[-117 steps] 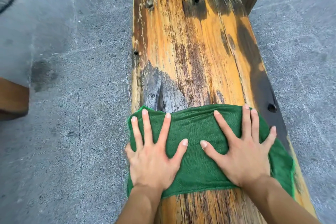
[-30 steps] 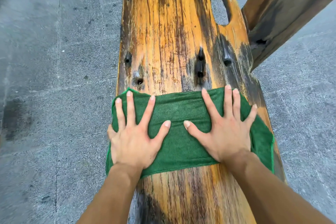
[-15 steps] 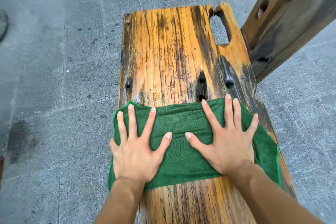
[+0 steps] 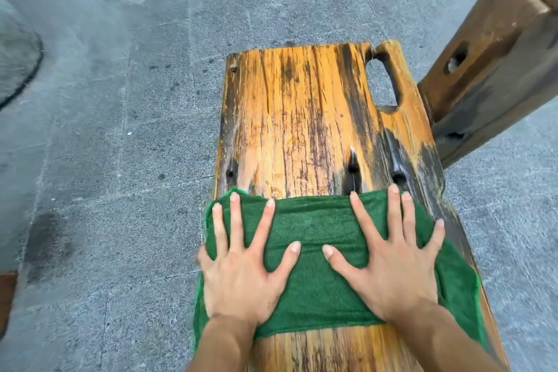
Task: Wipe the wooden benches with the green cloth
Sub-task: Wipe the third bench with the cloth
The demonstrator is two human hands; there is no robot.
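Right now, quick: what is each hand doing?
Left hand: open, fingers spread, pressed flat on the green cloth.
Right hand: open, spread, flat on that cloth, on the worn orange wooden bench.

A long desk [image 4: 302,118] runs away from the person across a paved floor [image 4: 120,160], its far end in the middle of the view. A cloth [image 4: 317,281] lies spread across the full width of the near part of the desk, its ends draping over both side edges. The left hand [image 4: 241,278] rests flat on the left half of the cloth and the right hand [image 4: 392,275] flat on the right half, thumbs near each other. A cut-out hole [image 4: 382,81] sits at the far right corner. A second wooden piece [image 4: 489,69] stands just beside that corner, to the right.
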